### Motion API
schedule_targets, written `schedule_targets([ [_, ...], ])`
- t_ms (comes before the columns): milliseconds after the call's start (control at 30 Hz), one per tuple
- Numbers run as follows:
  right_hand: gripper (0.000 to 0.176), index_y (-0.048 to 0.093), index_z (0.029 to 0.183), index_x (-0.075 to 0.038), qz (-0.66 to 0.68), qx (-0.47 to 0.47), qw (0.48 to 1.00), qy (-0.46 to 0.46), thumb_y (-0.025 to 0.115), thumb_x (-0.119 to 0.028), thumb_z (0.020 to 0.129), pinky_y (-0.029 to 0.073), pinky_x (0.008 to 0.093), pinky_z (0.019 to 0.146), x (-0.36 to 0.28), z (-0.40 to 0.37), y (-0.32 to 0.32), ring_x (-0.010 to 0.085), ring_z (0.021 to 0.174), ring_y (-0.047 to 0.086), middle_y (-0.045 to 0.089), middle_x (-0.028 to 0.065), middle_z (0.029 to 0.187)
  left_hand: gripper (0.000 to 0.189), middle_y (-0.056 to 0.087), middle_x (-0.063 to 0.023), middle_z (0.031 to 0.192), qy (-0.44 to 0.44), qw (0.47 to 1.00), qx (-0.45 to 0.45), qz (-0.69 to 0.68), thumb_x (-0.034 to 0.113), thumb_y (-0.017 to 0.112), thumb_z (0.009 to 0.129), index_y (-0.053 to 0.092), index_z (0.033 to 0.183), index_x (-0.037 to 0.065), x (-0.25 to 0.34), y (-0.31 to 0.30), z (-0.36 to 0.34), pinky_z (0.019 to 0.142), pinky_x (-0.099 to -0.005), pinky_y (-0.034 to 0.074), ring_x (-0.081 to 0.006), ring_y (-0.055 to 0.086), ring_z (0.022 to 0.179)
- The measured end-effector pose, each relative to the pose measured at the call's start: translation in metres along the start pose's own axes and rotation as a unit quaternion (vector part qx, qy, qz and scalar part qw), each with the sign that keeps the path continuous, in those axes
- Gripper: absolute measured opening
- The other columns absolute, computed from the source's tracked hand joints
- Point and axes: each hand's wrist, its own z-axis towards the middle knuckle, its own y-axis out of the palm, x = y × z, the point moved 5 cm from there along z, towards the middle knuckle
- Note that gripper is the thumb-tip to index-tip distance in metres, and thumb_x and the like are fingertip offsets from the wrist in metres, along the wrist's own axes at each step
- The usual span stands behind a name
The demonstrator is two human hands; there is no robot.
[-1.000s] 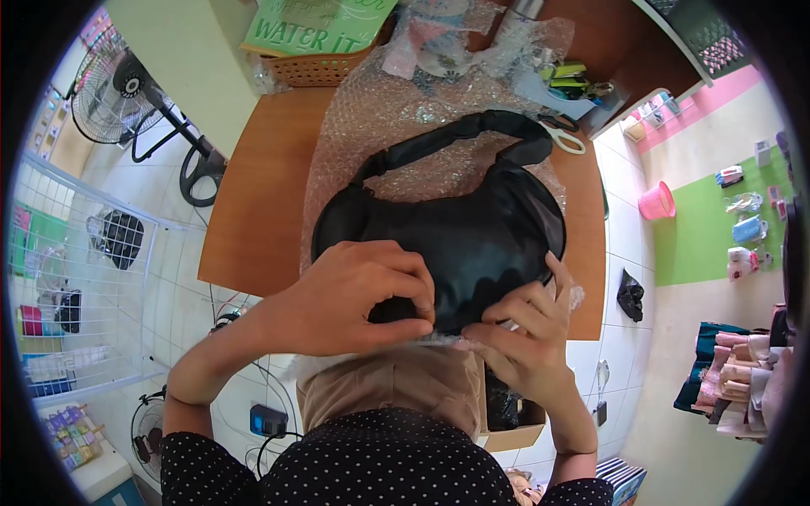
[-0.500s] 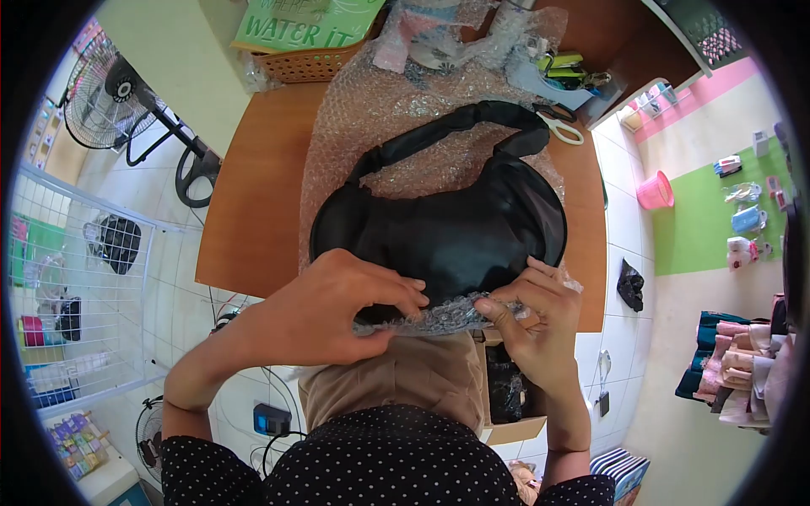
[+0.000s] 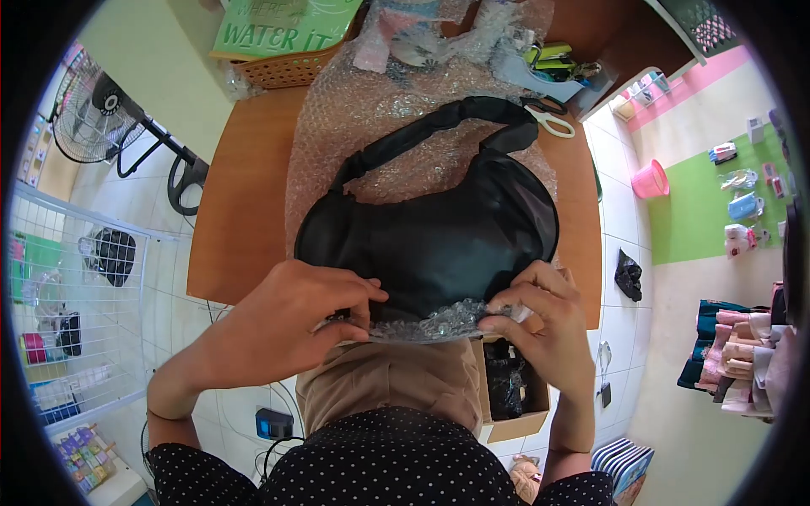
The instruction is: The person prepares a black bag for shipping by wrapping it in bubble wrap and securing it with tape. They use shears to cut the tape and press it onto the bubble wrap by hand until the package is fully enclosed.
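Note:
A black handbag (image 3: pixel 439 228) lies flat on a sheet of bubble wrap (image 3: pixel 329 143), its strap looping toward the far side. The near edge of the wrap is folded up along the bag's bottom. My left hand (image 3: pixel 312 308) pinches that folded edge at the bag's lower left. At the lower right, my right hand (image 3: pixel 540 316) grips the same edge between thumb and fingers. Both hands touch or nearly touch the bag's bottom. The wrap's far end stretches to the back of the wooden table (image 3: pixel 240 185).
White-handled scissors (image 3: pixel 553 122) lie right of the strap, near a light holder (image 3: pixel 536 80) of tools. A woven basket (image 3: pixel 291 69) with a green book (image 3: pixel 287 25) stands back left. Below the table's front edge is an open cardboard box (image 3: pixel 527 422).
My left hand has shifted left along the folded wrap edge, so the hands are farther apart. My right hand keeps its grip. The view has shifted slightly.

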Motion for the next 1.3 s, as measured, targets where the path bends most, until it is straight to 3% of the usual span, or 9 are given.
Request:
schedule_targets([
  [200,0.01,0.067,0.079,-0.01,-0.094,-0.022,0.995,-0.021,0.07,-0.009,0.07,0.041,0.0334,0.081,0.023,-0.008,-0.034,0.0211,0.087,0.058,0.06,0.0019,0.081,0.006,0.067,-0.0127,0.1,-0.008,1.0,-0.02,-0.002,-0.005,0.066,0.071,0.06,0.074,-0.003,0.001,-0.008,0.011,0.069,-0.0343,0.051,-0.0277,0.066,0.083],
  [267,0.009,0.066,0.078,-0.01,-0.07,-0.038,0.986,-0.146,0.067,-0.007,0.069,0.039,0.0357,0.089,0.024,-0.001,-0.042,0.0195,0.091,0.059,0.064,0.0019,0.087,0.007,0.067,-0.0124,0.1,-0.017,1.0,-0.02,-0.005,-0.005,0.065,0.071,0.06,0.074,-0.003,-0.001,-0.008,0.013,0.069,-0.0344,0.051,-0.0277,0.066,0.083],
  [400,0.001,0.067,0.077,-0.009,0.035,-0.047,0.997,-0.057,0.066,-0.008,0.078,0.035,0.0427,0.096,0.057,0.01,-0.04,0.0222,0.078,0.062,0.067,0.0043,0.077,0.008,0.067,-0.0119,0.1,-0.034,0.999,-0.02,0.0,-0.006,0.065,0.07,0.059,0.074,-0.003,0.001,-0.004,0.017,0.069,-0.0343,0.05,-0.0275,0.066,0.084],
  [633,0.009,0.067,0.077,0.001,0.23,-0.016,0.968,0.104,0.073,-0.005,0.075,0.045,0.0241,0.059,0.092,0.021,-0.026,0.0105,0.062,0.06,0.066,0.0082,0.069,0.008,0.067,-0.0104,0.101,-0.036,0.999,-0.037,-0.001,-0.006,0.064,0.071,0.06,0.077,-0.002,-0.003,-0.001,0.018,0.07,-0.034,0.051,-0.026,0.066,0.085],
  [800,0.011,0.067,0.074,0.0,0.168,0.032,0.983,0.062,0.073,-0.008,0.074,0.043,0.0278,0.058,0.091,0.02,-0.029,0.0143,0.06,0.059,0.065,0.0082,0.066,0.004,0.066,-0.0108,0.101,-0.023,0.999,-0.042,-0.001,-0.004,0.061,0.076,0.06,0.079,-0.002,0.001,-0.004,0.019,0.07,-0.034,0.05,-0.0273,0.065,0.082],
  [933,0.017,0.066,0.077,-0.003,0.044,0.032,0.997,0.048,0.075,-0.018,0.073,0.044,0.0341,0.076,0.074,0.018,-0.04,0.0244,0.08,0.061,0.067,0.0094,0.085,0.006,0.065,-0.0121,0.098,-0.013,0.998,-0.052,-0.02,-0.001,0.06,0.079,0.06,0.085,-0.003,0.001,-0.002,0.018,0.071,-0.0361,0.049,-0.0307,0.064,0.081],
  [1100,0.033,0.069,0.094,-0.019,-0.126,0.041,0.973,-0.19,0.075,-0.039,0.068,0.028,0.0492,0.102,-0.009,0.013,-0.035,0.0253,0.121,0.048,0.055,0.0065,0.127,0.013,0.065,-0.0128,0.094,-0.033,0.998,-0.054,-0.019,0.0,0.06,0.079,0.062,0.092,-0.003,0.003,-0.002,0.019,0.071,-0.0364,0.049,-0.0312,0.064,0.08],
  [1200,0.035,0.07,0.095,-0.024,-0.091,-0.109,0.966,-0.217,0.074,-0.045,0.067,0.02,0.0526,0.107,-0.005,0.008,-0.004,0.0232,0.128,0.043,0.052,0.0019,0.132,0.014,0.065,-0.0131,0.093,-0.017,0.998,-0.051,-0.022,0.0,0.061,0.079,0.063,0.092,-0.004,-0.004,-0.005,0.02,0.07,-0.0363,0.049,-0.031,0.064,0.08],
  [1300,0.021,0.072,0.082,-0.021,-0.049,-0.07,0.974,-0.209,0.075,-0.037,0.068,0.025,0.0454,0.102,0.014,0.008,-0.003,0.0187,0.117,0.052,0.062,-0.0021,0.117,0.01,0.065,-0.0132,0.093,-0.011,0.998,-0.044,-0.044,0.0,0.061,0.078,0.062,0.088,-0.004,-0.007,-0.002,0.018,0.07,-0.0364,0.049,-0.0305,0.064,0.081],
])
